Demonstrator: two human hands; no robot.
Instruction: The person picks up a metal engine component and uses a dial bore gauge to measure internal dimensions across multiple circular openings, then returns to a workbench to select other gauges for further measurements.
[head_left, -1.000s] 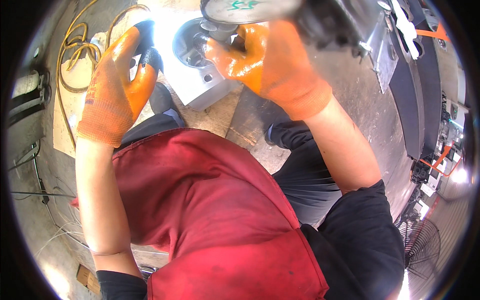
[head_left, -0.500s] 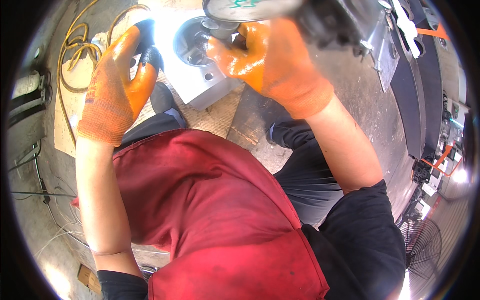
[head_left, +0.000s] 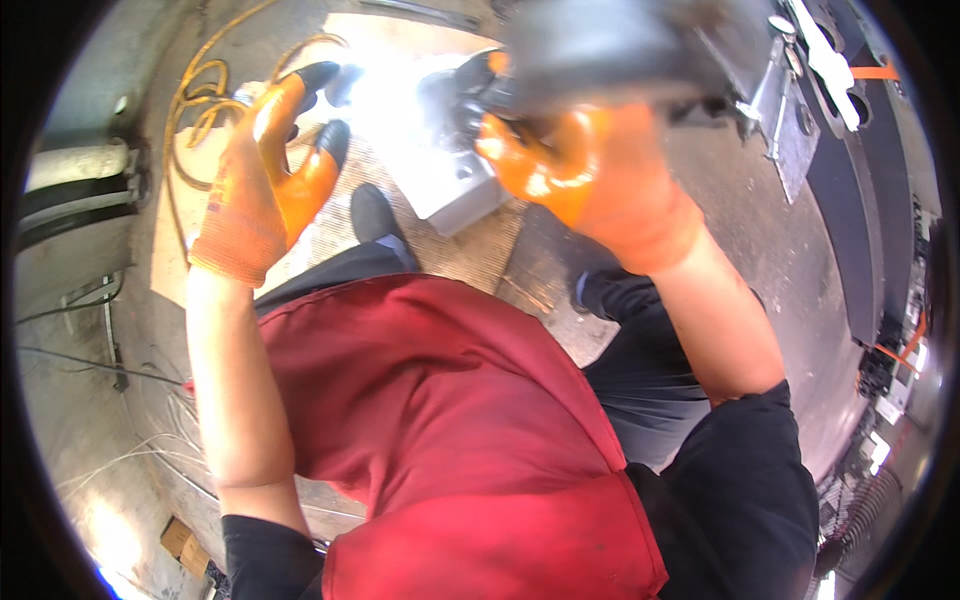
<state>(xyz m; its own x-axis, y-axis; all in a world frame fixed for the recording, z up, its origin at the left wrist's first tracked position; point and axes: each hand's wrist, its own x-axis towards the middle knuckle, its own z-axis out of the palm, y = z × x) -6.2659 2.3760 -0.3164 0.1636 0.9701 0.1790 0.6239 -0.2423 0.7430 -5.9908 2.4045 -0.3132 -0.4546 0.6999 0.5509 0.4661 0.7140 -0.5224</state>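
Both my hands wear orange work gloves with dark fingertips; the right one looks wet and shiny. My left hand (head_left: 275,165) hangs at the left of a silvery metal block (head_left: 435,185), thumb and fingers apart, nothing between them. Curled fingers of my right hand (head_left: 590,180) are at the block's right side, close to its upper face. Whatever they hold is hidden among dark shapes and blur. A large dark object (head_left: 640,55), smeared by motion, covers the space above my right hand. Glare washes out much of the block's top.
The block stands on brown cardboard (head_left: 470,235) between my feet. A coiled yellow hose (head_left: 205,100) lies at left. At right are a metal plate (head_left: 795,160) with bolts and long dark curved plates (head_left: 840,230). A red apron (head_left: 460,380) covers my lap.
The view has shifted, so most things sit lower and further right. The dark object now hides more around my right hand, and its pale face is gone from view. My left hand stays open.
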